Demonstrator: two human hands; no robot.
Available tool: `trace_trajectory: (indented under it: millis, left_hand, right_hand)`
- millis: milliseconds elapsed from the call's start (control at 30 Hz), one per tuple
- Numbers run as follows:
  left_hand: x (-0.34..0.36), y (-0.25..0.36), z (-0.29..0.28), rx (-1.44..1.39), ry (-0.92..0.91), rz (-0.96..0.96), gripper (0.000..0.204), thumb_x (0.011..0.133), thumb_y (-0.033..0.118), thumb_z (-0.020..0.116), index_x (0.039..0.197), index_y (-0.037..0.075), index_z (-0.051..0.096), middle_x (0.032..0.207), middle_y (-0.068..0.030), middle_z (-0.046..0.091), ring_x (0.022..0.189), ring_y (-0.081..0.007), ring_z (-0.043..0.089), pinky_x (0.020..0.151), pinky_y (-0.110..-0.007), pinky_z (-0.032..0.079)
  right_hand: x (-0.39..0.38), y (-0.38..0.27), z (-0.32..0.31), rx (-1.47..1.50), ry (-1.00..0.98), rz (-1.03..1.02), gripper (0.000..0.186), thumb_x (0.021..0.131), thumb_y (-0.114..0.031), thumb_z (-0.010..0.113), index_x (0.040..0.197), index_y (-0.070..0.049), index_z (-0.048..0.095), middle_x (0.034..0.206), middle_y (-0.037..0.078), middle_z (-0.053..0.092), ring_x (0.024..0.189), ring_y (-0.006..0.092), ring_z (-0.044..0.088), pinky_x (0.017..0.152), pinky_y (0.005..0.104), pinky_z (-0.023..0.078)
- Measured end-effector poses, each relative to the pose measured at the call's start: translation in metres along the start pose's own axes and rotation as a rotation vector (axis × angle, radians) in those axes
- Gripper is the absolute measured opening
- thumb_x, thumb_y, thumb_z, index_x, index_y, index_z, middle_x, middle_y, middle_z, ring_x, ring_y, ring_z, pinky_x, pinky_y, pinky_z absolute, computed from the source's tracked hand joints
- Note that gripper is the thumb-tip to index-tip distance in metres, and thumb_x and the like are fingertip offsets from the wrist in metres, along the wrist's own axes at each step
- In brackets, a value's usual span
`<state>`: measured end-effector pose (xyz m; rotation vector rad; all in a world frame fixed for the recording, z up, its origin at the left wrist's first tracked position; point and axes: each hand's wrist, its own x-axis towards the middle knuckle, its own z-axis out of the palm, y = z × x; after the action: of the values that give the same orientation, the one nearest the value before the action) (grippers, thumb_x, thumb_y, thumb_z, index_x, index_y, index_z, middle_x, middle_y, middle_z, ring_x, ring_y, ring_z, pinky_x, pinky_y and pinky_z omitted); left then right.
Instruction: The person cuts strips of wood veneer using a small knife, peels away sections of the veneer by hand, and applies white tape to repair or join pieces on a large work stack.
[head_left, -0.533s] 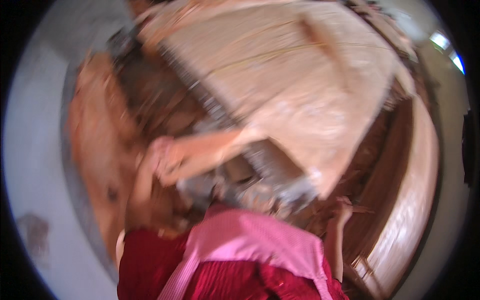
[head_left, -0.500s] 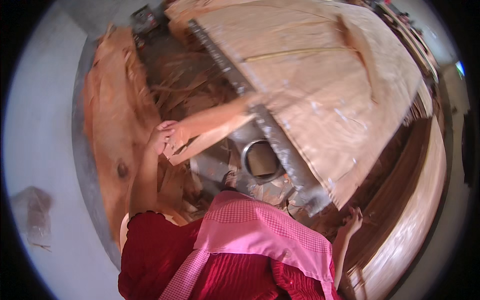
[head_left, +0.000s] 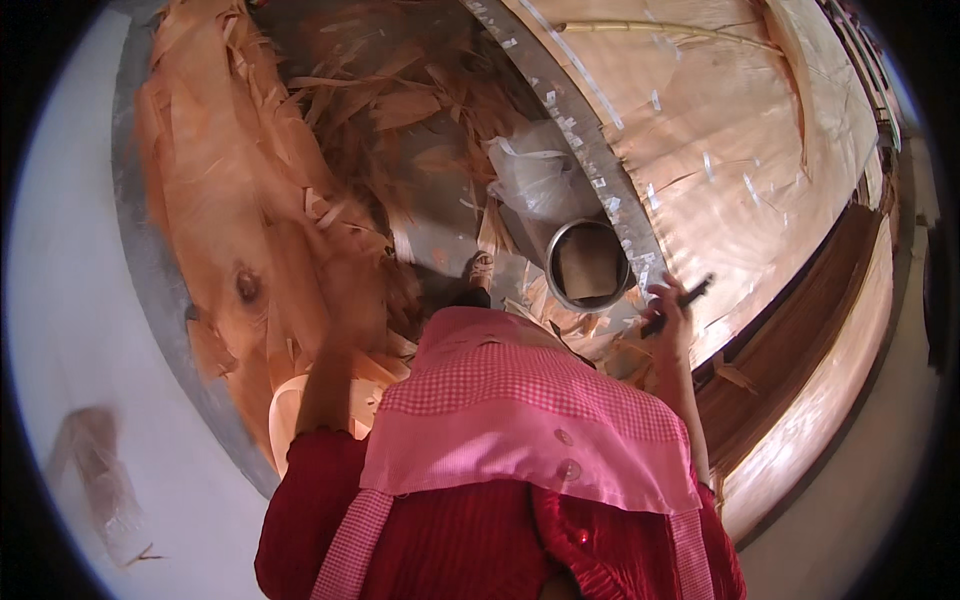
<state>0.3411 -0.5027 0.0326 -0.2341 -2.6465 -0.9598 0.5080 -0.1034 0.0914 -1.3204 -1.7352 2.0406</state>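
My right hand (head_left: 672, 312) is closed round a slim dark tool (head_left: 690, 294) at the near corner of the broad veneer sheet (head_left: 720, 190); the tool's exact kind is unclear. My left hand (head_left: 343, 318) is blurred by motion over the heap of reddish veneer strips (head_left: 215, 170) on the left. Its fingers cannot be made out, and no strip shows clearly in it. Along the sheet's left side runs a dark table edge (head_left: 585, 150) dotted with pale scraps of tape. A long thin stick (head_left: 670, 30) lies across the far part of the sheet.
A round metal bucket (head_left: 553, 262) with a brown piece inside stands beside the table edge. Behind it sits a clear plastic bag (head_left: 535, 175). Veneer scraps (head_left: 400, 105) litter the floor. Stacked veneer (head_left: 800, 330) curves along the right; a white wall (head_left: 60, 300) is on the left.
The veneer strip that my left hand held out is no longer in it; that hand has dropped back toward the heap. My right hand has come up to the sheet's corner. The view has shifted.
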Motion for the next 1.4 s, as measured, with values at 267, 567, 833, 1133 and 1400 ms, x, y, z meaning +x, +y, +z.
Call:
trace_trajectory:
  millis: [267,567,833,1133,1400]
  left_hand:
    - [0.109,0.067,0.188,0.353,-0.339,0.753,0.023,0.078,0.012,0.046,0.095,0.008,0.061,0.093,-0.0148,0.061,0.107,-0.031,0.049,0.094,-0.059,0.025]
    - [-0.059,0.154,0.083,-0.518,-1.185,0.402,0.02,0.079,0.024,0.055,0.085,0.006,0.061,0.064,-0.018,0.059,0.06,-0.0327,0.06,0.054,-0.04,0.047]
    - [-0.028,0.204,0.148,-0.156,-0.999,1.191,0.024,0.07,0.018,0.062,0.094,0.014,0.059,0.096,-0.0044,0.06,0.103,-0.0203,0.052,0.1,-0.049,0.026]
    - [-0.045,0.207,0.133,0.051,-1.408,1.112,0.023,0.082,0.029,0.053,0.08,0.009,0.064,0.072,-0.0119,0.062,0.071,-0.0308,0.06,0.065,-0.04,0.045]
    - [-0.032,0.187,0.152,-0.375,-1.677,0.283,0.023,0.083,0.027,0.055,0.08,0.006,0.064,0.063,-0.0079,0.061,0.051,-0.0125,0.054,0.045,-0.029,0.043]
  right_hand:
    - [0.01,0.011,0.069,-0.193,-0.324,0.185,0.031,0.089,-0.017,0.047,0.116,-0.002,0.049,0.072,0.007,0.06,0.046,0.0055,0.04,0.041,0.0185,0.028]
    - [0.011,0.025,0.07,-0.179,-0.472,0.235,0.032,0.087,-0.022,0.052,0.109,0.002,0.052,0.077,0.003,0.059,0.056,0.0094,0.051,0.051,0.0226,0.042]
    - [-0.088,0.02,-0.056,-0.424,-0.478,0.139,0.025,0.088,-0.016,0.052,0.109,-0.004,0.057,0.069,-0.002,0.056,0.058,0.0055,0.047,0.053,0.0201,0.039]
    - [-0.081,0.055,-0.066,-0.927,-0.153,-0.528,0.042,0.078,-0.001,0.056,0.119,-0.007,0.048,0.127,0.013,0.044,0.121,0.0299,0.038,0.097,0.0364,0.036]
    - [-0.024,0.093,0.002,-0.551,-0.331,-0.082,0.027,0.082,-0.026,0.059,0.096,-0.003,0.059,0.068,0.012,0.063,0.066,0.024,0.062,0.063,0.0349,0.047]
